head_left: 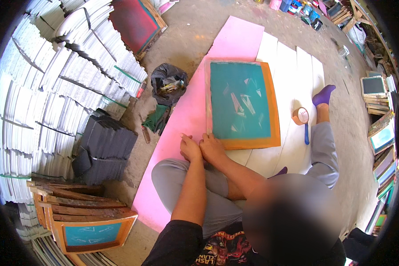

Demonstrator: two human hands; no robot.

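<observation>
A screen-printing frame (270, 104) with teal mesh (226, 88) and pale angular shapes lies flat before me, brown tape along its right and near edges. My right hand (213, 148) is closed at the frame's near left corner, its fingertips touching that corner. Just left of it, my left hand (190, 148) is closed with curled fingers over the pink sheet (164, 177), the wrists close together. Whatever either hand pinches is too small or hidden to make out. Right of the frame rest a roll of brown tape (296, 117) and a blue-handled tool (307, 134).
White boards (292, 71) lie under the frame's right side. At left are a black bag of scraps (157, 80), a green cloth (155, 119), stacked white sheets (66, 102), a dark bundle (106, 146) and upright frames (91, 213). More frames (381, 137) line the right.
</observation>
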